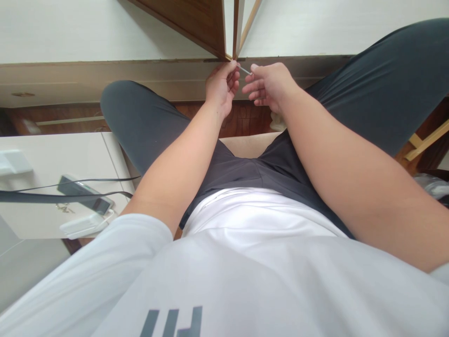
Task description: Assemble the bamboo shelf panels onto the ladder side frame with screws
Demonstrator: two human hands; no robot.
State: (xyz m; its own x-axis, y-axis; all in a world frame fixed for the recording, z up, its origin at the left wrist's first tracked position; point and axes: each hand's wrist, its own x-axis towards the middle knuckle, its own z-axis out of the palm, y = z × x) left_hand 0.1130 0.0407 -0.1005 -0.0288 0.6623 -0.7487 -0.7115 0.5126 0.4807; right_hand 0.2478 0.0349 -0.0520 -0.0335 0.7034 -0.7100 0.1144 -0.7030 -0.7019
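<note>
I sit with my knees apart and both arms stretched forward. My left hand (220, 86) and my right hand (268, 84) meet just below the bottom corner of a brown wooden panel (196, 21). A thin, light-coloured pin-like piece (245, 70) spans between the fingertips of both hands. My left hand pinches its left end close to the panel's lower corner (228, 57). My right thumb and forefinger hold its right end. What the piece is exactly I cannot tell.
A long pale board (87, 77) runs across behind my hands. A white low table (52, 187) at left carries a power strip (86, 194), black cables and a white adapter (82, 227). Light wooden slats (428, 142) lie at right over dark wood flooring (245, 119).
</note>
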